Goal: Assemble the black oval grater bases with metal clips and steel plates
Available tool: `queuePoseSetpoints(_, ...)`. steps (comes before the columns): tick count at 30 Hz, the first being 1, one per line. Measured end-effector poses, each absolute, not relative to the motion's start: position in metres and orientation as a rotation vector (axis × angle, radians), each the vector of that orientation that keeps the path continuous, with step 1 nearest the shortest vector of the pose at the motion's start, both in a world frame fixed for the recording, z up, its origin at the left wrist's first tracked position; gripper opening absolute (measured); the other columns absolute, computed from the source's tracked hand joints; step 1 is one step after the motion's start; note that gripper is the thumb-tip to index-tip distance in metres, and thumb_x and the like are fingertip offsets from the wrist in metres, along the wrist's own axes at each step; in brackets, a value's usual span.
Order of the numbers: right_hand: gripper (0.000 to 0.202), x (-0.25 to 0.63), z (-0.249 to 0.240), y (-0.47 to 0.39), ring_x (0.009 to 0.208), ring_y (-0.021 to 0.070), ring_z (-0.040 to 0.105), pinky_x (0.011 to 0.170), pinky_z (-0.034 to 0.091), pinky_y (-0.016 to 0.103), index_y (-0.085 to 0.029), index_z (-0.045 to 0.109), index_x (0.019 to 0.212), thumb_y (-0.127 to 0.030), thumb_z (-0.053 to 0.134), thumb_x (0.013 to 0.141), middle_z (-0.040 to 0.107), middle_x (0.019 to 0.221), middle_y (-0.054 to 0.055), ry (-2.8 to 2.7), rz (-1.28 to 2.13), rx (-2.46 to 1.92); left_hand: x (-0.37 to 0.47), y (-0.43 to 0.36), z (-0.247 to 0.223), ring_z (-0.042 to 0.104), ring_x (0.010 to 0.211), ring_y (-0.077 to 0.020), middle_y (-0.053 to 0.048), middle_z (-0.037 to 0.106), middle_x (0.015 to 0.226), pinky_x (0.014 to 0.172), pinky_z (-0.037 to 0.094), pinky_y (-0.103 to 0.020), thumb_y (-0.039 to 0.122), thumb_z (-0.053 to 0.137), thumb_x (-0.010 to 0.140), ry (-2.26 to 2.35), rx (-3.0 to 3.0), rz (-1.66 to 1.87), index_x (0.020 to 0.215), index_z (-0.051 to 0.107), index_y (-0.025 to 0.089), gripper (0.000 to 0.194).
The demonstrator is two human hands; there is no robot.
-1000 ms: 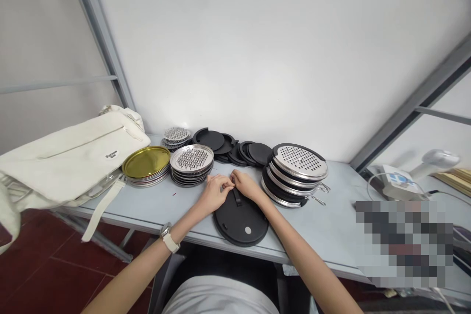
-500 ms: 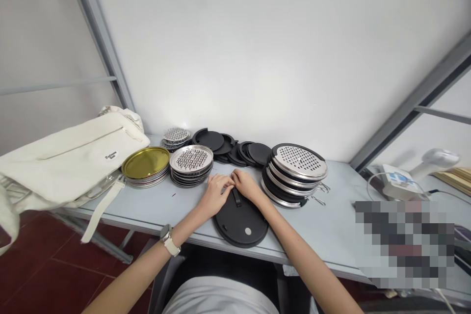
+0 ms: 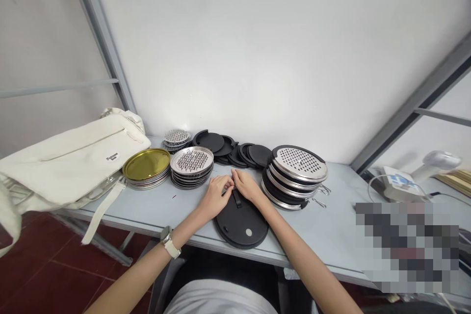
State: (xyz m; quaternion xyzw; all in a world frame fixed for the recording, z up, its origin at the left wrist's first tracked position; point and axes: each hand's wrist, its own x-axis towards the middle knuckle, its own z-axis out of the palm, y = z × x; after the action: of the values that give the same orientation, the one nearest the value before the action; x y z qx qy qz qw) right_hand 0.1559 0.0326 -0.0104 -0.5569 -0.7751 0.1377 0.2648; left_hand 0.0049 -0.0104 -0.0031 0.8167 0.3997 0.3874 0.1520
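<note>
A black round disc (image 3: 243,223) lies on the table in front of me, with a short black strap (image 3: 237,199) and a pale round spot on its face. At its far edge, my left hand (image 3: 217,193) has thumb and fingers pinched together by the strap's far end. My right hand (image 3: 246,185) meets it there, its fingers also closed in a pinch. Whatever sits between the fingertips is too small and covered to name. To the right stands a stack of perforated metal grater plates (image 3: 300,162) in black holders, with wire clips at its side.
Left of the hands are stacked grater discs (image 3: 192,161) and gold-topped round lids (image 3: 147,164). Black round parts (image 3: 211,142) lie along the wall near small grater discs (image 3: 177,136). A cream bag (image 3: 73,157) covers the left end; a white device (image 3: 401,184) is at right.
The fingers of my left hand have curled in a little more at the disc's far edge. My right hand stays nearly in place, and the disc has not visibly moved on the table.
</note>
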Motion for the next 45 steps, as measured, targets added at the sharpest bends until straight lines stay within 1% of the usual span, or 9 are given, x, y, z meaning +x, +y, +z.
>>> queuePoseSetpoints(5,0.041,0.1549,-0.0082,0.0312,0.066,0.0156,0.059,0.063,0.035,0.022,-0.019,0.054,0.073,-0.032,0.026,0.100,0.065,0.069,0.005,-2.111,0.385,-1.481,0.0050,-0.0096,-0.0035,0.056,0.083,-0.0172,0.000,0.061,0.082,0.083,0.038,-0.034,0.009,0.048,0.083,1.146,2.346,1.111,0.081,0.052,0.019,0.011)
queuePoseSetpoints(11,0.039,0.1536,-0.0055,0.0284,0.059,0.0139,0.052,0.059,0.032,0.022,-0.018,0.053,0.069,-0.031,0.031,0.099,0.060,0.063,0.002,-2.122,0.376,-1.462,0.0042,-0.0087,-0.0034,0.053,0.081,-0.0163,-0.001,0.056,0.083,0.078,0.043,-0.029,0.010,0.048,0.083,1.074,2.280,1.149,0.082,0.054,0.019,0.011)
queuePoseSetpoints(17,0.037,0.1533,-0.0052,0.0283,0.055,0.0127,0.047,0.055,0.028,0.022,-0.018,0.052,0.065,-0.027,0.034,0.096,0.057,0.059,0.001,-2.101,0.347,-1.474,0.0036,-0.0092,-0.0025,0.052,0.079,-0.0151,-0.002,0.053,0.084,0.076,0.044,-0.028,0.009,0.048,0.084,1.059,2.255,1.147,0.082,0.054,0.018,0.011)
queuePoseSetpoints(26,0.036,0.1541,-0.0088,0.0299,0.053,0.0123,0.045,0.054,0.027,0.023,-0.017,0.053,0.063,-0.026,0.037,0.094,0.057,0.057,0.001,-2.085,0.300,-1.491,0.0040,-0.0082,-0.0045,0.052,0.078,-0.0151,-0.001,0.051,0.083,0.075,0.044,-0.028,0.008,0.046,0.083,1.044,2.262,1.123,0.081,0.051,0.019,0.012)
queuePoseSetpoints(30,0.036,0.1547,-0.0098,0.0311,0.052,0.0117,0.042,0.053,0.025,0.023,-0.017,0.052,0.062,-0.028,0.037,0.094,0.055,0.056,0.001,-2.069,0.285,-1.500,0.0037,-0.0097,-0.0033,0.052,0.079,-0.0153,-0.001,0.052,0.084,0.076,0.044,-0.028,0.009,0.045,0.084,1.043,2.263,1.116,0.081,0.051,0.019,0.012)
queuePoseSetpoints(34,0.040,0.1542,-0.0060,0.0288,0.050,0.0109,0.038,0.051,0.025,0.022,-0.017,0.052,0.061,-0.034,0.037,0.093,0.051,0.053,-0.001,-2.060,0.297,-1.500,0.0040,-0.0109,-0.0033,0.052,0.080,-0.0154,-0.001,0.051,0.084,0.077,0.043,-0.029,0.010,0.043,0.086,1.031,2.279,1.116,0.082,0.050,0.019,0.012)
queuePoseSetpoints(39,0.045,0.1533,-0.0020,0.0258,0.051,0.0108,0.039,0.051,0.026,0.021,-0.017,0.052,0.060,-0.041,0.035,0.094,0.050,0.052,-0.001,-2.034,0.309,-1.513,0.0050,-0.0104,-0.0050,0.052,0.077,-0.0149,-0.001,0.052,0.083,0.075,0.043,-0.028,0.009,0.043,0.085,1.031,2.274,1.132,0.082,0.047,0.019,0.011)
queuePoseSetpoints(45,0.038,0.1538,-0.0027,0.0267,0.051,0.0103,0.041,0.051,0.026,0.021,-0.016,0.052,0.059,-0.036,0.042,0.090,0.051,0.052,-0.001,-2.039,0.357,-1.524,0.0056,-0.0099,-0.0060,0.050,0.075,-0.0147,-0.001,0.051,0.081,0.072,0.043,-0.028,0.009,0.043,0.084,1.063,2.301,1.139,0.081,0.046,0.019,0.011)
